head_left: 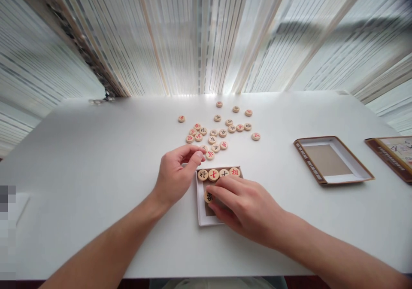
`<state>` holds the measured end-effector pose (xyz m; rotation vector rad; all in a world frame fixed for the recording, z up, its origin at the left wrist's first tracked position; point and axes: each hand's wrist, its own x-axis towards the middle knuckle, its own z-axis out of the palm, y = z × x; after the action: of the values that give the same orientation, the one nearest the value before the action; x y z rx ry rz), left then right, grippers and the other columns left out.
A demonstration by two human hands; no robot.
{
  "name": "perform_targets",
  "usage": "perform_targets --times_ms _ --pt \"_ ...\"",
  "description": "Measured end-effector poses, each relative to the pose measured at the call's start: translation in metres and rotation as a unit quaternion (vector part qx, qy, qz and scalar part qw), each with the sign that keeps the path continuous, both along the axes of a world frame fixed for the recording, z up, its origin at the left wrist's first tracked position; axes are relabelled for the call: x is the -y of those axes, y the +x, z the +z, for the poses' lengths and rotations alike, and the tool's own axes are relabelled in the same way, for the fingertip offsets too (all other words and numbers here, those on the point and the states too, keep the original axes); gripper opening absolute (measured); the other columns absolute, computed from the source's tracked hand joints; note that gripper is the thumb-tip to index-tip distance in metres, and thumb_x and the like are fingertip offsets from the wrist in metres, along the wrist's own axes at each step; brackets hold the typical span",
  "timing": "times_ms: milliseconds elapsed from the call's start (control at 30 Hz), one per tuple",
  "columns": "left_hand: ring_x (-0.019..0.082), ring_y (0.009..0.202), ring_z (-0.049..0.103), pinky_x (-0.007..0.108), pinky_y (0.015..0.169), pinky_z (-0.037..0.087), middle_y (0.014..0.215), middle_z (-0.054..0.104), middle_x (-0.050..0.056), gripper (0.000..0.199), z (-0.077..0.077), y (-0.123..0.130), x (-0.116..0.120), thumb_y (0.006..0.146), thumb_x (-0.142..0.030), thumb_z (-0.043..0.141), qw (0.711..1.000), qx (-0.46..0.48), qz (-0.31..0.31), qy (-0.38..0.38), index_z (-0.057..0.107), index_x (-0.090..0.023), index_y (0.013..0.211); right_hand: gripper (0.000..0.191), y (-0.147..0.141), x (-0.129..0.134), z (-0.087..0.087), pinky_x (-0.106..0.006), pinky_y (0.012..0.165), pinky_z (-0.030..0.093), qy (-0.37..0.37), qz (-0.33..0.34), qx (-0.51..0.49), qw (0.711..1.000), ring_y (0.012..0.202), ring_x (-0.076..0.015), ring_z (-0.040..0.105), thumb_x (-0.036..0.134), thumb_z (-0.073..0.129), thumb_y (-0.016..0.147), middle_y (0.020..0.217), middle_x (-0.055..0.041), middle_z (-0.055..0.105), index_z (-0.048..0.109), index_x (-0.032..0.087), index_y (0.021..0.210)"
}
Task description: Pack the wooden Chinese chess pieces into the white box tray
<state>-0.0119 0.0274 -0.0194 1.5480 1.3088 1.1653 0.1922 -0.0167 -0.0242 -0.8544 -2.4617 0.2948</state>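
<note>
Over the small open white box (200, 214), my right hand (246, 205) pinches a round wooden xiangqi piece (209, 196) with a black character. Along the box's far side lies a row of pieces: a black-marked one (202, 175), a red-marked one (213, 175), another black one partly behind my fingers, and a red one (234, 171). My left hand (178, 168) hovers just beyond the box's far left corner, thumb and fingers curled together beside a piece (203, 148). Whether it grips anything is hidden. A red-marked piece (210, 155) lies close to its fingertips.
Several loose pieces (212, 139) with red or black characters are scattered past the box on the white table (96, 173). To the right are a shallow open brown-edged box lid (304, 164) and a printed box (391, 158). Striped curtains (199, 35) hang behind.
</note>
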Motion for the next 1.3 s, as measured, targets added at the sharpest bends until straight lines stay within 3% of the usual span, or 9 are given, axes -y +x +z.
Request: perform_targets --times_ms 233,467,833,1300 --pt "0.021 0.085 0.075 0.031 0.078 0.059 0.091 0.083 0.005 0.022 0.000 0.003 0.002 0.099 -0.032 0.066 1.000 -0.006 -0.010 -0.011 0.082 -0.018 0.094 0.018 -0.003 0.001 -0.003 -0.034 0.065 0.050 0.006 -0.018 0.038 0.999 0.074 -0.0227 0.066 0.016 0.056 0.106 0.090 -0.0081 0.074 0.074 0.015 0.106" --pt "0.020 0.078 0.073 0.030 0.075 0.059 0.087 0.080 0.004 0.022 0.000 0.005 0.002 0.099 -0.032 0.065 1.000 -0.006 -0.012 -0.019 0.080 -0.018 0.091 0.028 -0.006 0.002 -0.008 -0.033 0.059 0.043 0.028 -0.026 0.045 0.998 0.065 -0.0192 0.061 0.014 0.054 0.109 0.077 -0.0038 0.070 0.074 0.018 0.090" --pt "0.020 0.077 0.073 0.030 0.073 0.059 0.084 0.079 0.004 0.022 0.002 0.004 0.003 0.099 -0.031 0.064 1.000 -0.016 -0.013 -0.018 0.078 -0.019 0.088 0.025 -0.013 0.002 -0.011 -0.035 0.056 0.041 0.062 -0.030 0.060 0.996 0.066 -0.0212 0.063 0.008 0.054 0.106 0.077 -0.0045 0.069 0.075 0.016 0.095" --pt "0.022 0.081 0.077 0.031 0.076 0.061 0.088 0.082 0.005 0.021 0.001 0.003 0.004 0.099 -0.032 0.065 0.999 -0.028 -0.016 -0.010 0.078 -0.019 0.088 0.028 -0.016 0.000 -0.009 -0.035 0.057 0.040 0.086 -0.041 0.075 0.993 0.063 -0.0205 0.060 0.005 0.056 0.102 0.074 -0.0036 0.066 0.070 0.017 0.081"
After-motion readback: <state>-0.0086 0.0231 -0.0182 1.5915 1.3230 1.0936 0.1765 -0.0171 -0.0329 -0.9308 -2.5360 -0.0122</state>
